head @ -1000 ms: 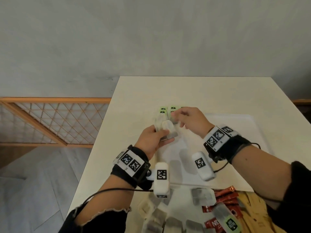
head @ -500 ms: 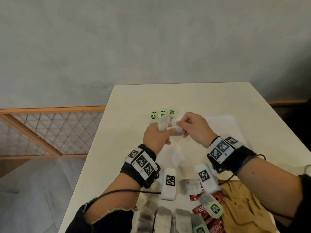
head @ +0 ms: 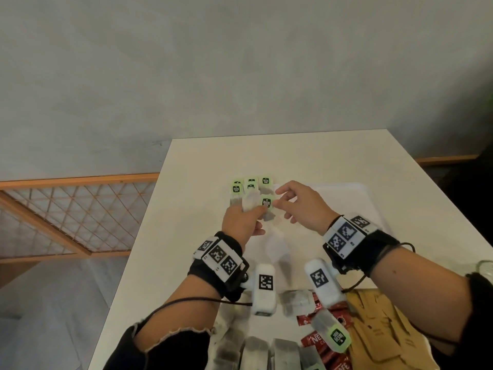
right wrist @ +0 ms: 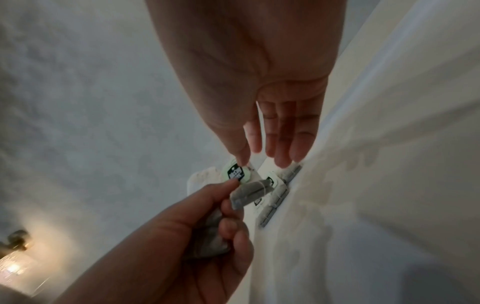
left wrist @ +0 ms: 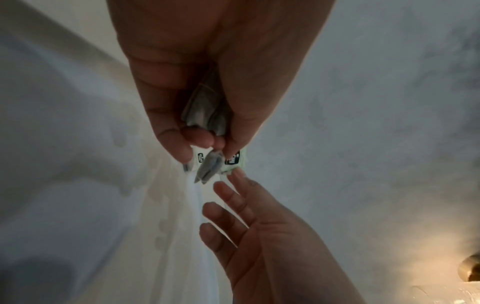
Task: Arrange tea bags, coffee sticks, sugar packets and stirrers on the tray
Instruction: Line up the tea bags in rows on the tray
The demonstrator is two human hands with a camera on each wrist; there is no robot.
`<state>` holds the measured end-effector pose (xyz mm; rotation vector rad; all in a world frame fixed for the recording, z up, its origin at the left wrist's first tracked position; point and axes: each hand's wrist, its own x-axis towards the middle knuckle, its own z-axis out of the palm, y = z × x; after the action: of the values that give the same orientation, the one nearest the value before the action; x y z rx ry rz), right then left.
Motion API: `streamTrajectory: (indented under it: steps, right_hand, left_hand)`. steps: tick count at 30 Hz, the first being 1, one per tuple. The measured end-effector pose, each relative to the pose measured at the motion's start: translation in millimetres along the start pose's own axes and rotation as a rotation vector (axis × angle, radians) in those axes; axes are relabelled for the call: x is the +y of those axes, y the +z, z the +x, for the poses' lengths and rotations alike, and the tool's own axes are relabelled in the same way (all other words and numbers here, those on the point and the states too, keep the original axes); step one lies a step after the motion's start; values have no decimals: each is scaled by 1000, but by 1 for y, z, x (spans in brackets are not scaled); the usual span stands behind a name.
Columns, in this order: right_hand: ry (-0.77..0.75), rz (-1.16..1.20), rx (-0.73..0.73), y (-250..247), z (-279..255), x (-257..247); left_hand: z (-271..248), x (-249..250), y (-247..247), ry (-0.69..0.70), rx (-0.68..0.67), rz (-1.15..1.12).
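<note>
Near the centre of the head view we see both hands meeting over the far left corner of the white tray (head: 354,206); the tabletop (head: 306,156) runs bare beyond it to its far edge, with a wall behind and a wooden lattice (head: 66,217) at left. Our left hand (head: 241,224) grips a bunch of tea bags (head: 250,200), fingers curled round them; our right hand (head: 302,205) pinches the green tag (head: 266,202) of one, other fingers loosely spread. More tea bags lie in a row (head: 250,184) just beyond; red coffee sticks (head: 320,343) and brown packets (head: 378,329) crowd the lower frame.
</note>
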<state>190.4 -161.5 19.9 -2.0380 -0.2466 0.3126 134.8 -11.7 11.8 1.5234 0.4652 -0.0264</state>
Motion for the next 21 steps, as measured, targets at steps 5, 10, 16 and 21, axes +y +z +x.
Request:
streamTrajectory:
  steps: [5, 10, 16, 21]
  right_hand:
    - [101, 81, -135, 5, 20, 11]
    - [183, -82, -68, 3, 53, 31]
    - [151, -180, 77, 7, 85, 36]
    - [92, -246, 94, 14, 96, 30]
  left_hand:
    - [12, -11, -7, -94, -15, 4]
    - [31, -22, -23, -175, 38, -2]
    - [50, -22, -28, -163, 49, 5]
    - [52, -20, -29, -187, 20, -32]
